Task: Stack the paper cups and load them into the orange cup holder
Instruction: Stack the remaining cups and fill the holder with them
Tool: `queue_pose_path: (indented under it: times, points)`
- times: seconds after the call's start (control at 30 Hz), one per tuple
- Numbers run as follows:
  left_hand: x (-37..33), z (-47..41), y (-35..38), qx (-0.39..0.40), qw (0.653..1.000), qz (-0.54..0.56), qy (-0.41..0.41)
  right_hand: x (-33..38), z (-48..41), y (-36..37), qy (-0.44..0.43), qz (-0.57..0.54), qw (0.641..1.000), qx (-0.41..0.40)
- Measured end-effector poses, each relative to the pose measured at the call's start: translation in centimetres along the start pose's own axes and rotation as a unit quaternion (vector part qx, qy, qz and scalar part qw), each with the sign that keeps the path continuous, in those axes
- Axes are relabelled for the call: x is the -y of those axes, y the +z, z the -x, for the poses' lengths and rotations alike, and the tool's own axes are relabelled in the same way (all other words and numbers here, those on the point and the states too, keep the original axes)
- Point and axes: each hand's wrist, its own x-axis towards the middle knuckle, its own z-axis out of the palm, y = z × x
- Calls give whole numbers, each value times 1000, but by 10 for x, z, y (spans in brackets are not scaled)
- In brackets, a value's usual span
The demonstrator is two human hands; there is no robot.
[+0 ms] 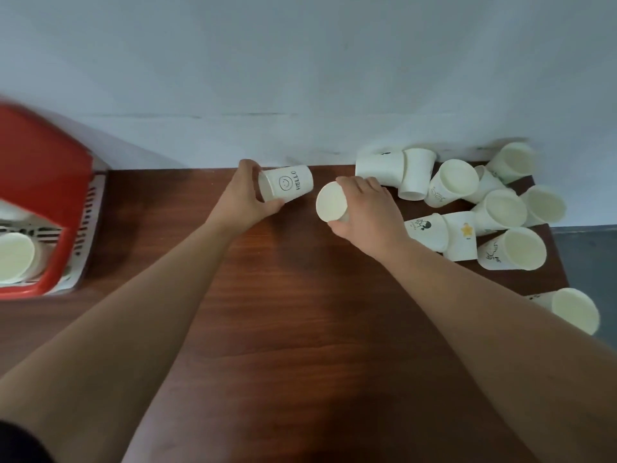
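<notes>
looking down on a dark reddish wood-grain table [300,329], running up to a pale grey-blue wall [300,61] at its far edge, with a strip of grey floor [587,255] showing past the right end. finding at the far left, blurred, the orange cup holder [43,168], showing a white slotted panel and holding pale cups [15,259] inside.

gripping with the left hand [243,198] a smiley cup [290,185] near the table's far edge, thumb and fingers curling round its open end, the cup lying sideways with its base pointing right and "hello" printed beside the face. clasping with the right hand [367,212] a second cup [330,202] just beside the first and not touching it, fingers wrapping round its wall, one round end facing the camera.

leaving to the right of that hand a pile of loose paper cups [500,208], some lying on their sides, some showing open mouths, including a star cup [465,235] in yellow and others carrying small dark drawings too small for reading. leaving one lone cup [574,310] apart near the right edge.
</notes>
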Motion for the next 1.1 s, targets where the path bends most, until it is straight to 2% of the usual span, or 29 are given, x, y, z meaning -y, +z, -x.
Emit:
queue_pose_path:
  times: [0.1, 0.23, 0.47, 0.6, 0.7, 0.83, 1.03, 1.1]
  points:
    - [8, 32, -37, -51, 997, 45, -25, 34, 1, -15, 76, -177, 981, -12]
    - [31, 90, -107, -93, 994, 39, -42, 103, 2, -29, 80, -316, 945, 0]
    - [106, 193, -231, -223, 970, 25, -94, 258, 3, -48, 2, -381, 924, 41]
    - [141, 222, -265, -299, 943, 12, -145, 330, -1, -47, -30, -393, 918, 53]
    - [155, 218, -269, -294, 944, -9, -150, 362, -8, -42, -35, -402, 913, 53]
    - [161, 197, -262, -278, 954, -27, -112, 379, -18, -31, -6, -413, 910, 28]
    - [180, 175, -241, -165, 970, -130, -125, 383, -27, -16, 28, -408, 912, 33]
    - [188, 172, -239, -136, 974, -132, -125, 386, -28, -14, 34, -412, 910, 36]
